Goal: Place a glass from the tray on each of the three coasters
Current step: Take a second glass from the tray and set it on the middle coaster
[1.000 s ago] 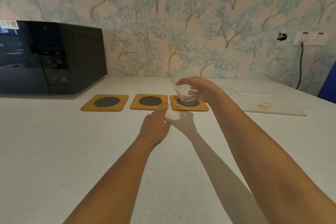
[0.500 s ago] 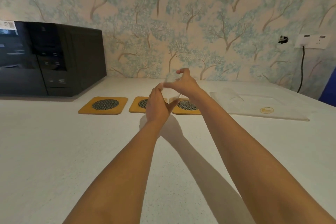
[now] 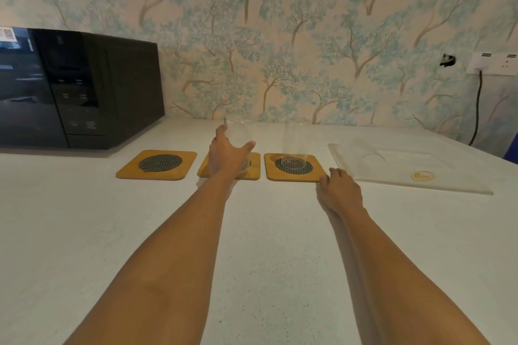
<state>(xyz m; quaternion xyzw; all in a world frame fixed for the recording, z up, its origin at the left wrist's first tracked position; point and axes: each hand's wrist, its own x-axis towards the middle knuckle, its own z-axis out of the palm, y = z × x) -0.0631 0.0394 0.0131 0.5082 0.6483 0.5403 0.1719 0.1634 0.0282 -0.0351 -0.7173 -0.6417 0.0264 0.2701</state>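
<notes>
Three yellow coasters with dark mesh centres lie in a row on the white counter. The left coaster [image 3: 157, 164] is bare. A clear glass [image 3: 238, 137] stands on the middle coaster [image 3: 253, 169], with my left hand [image 3: 227, 157] wrapped around it from the near side. A second clear glass [image 3: 294, 145] stands upright on the right coaster [image 3: 291, 167], untouched. My right hand [image 3: 340, 193] rests on the counter by that coaster's near right corner, fingers loosely spread, holding nothing. The translucent tray [image 3: 406, 171] at the right shows a faint curved outline, perhaps another glass.
A black microwave [image 3: 75, 89] stands at the back left against the patterned wall. A wall socket [image 3: 493, 63] with a black cable hangs at the far right. A blue object shows at the right edge.
The glasses held together in both hands have been parted: one now stands on the right coaster, released by my right hand, and my left hand has brought the other down onto the middle coaster.
</notes>
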